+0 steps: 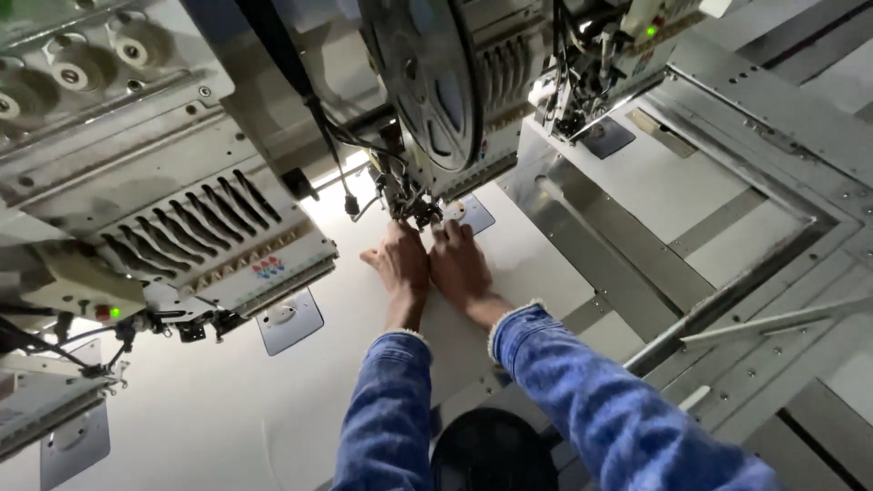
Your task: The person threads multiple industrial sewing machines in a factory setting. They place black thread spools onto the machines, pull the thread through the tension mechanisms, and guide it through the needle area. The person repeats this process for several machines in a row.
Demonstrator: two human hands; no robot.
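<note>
**Both hands at the needle of an embroidery head**

Head view: the left hand [400, 264] and the right hand [459, 265] lie side by side, palms down, on the white fabric [227, 400] stretched over the machine bed. Their fingertips reach up under the needle assembly [414, 205] of the middle embroidery head [436, 91]. Whether either hand pinches a thread or the needle I cannot tell: the fingers are hidden by the mechanism. Both sleeves are blue denim. A metal needle plate [473, 216] shows just beside the right fingertips. Another embroidery head [214, 245] hangs toward the left edge of the bed, with its own plate [289, 320] below it. The metal frame [727, 300] runs along the bed's right side.
</note>
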